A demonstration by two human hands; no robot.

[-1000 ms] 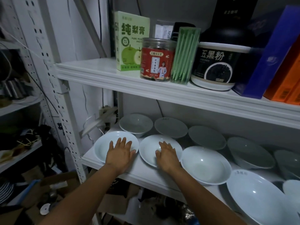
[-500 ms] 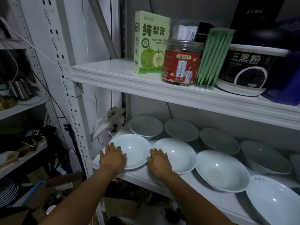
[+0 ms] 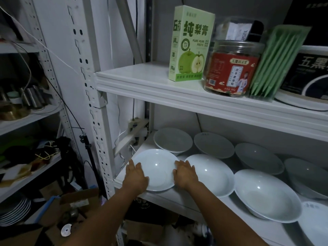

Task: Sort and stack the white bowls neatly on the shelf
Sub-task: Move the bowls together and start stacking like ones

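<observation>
Both hands flank the leftmost front bowl (image 3: 156, 172), which sits at the left front corner of the lower shelf (image 3: 177, 199). The left hand (image 3: 135, 176) presses its grip against that bowl's left rim, fingers spread flat; the right hand (image 3: 185, 174) grasps the right rim, fingers lying over the edge. Just right of this bowl a second white bowl (image 3: 213, 174) touches it, and a third bowl (image 3: 266, 194) lies further right. Behind the leftmost front bowl, a back row of bowls (image 3: 173, 141) stands in shadow. Above it, the upper shelf (image 3: 159, 89) carries a green pear-paste box (image 3: 190, 45) and a red-labelled jar (image 3: 232, 70).
</observation>
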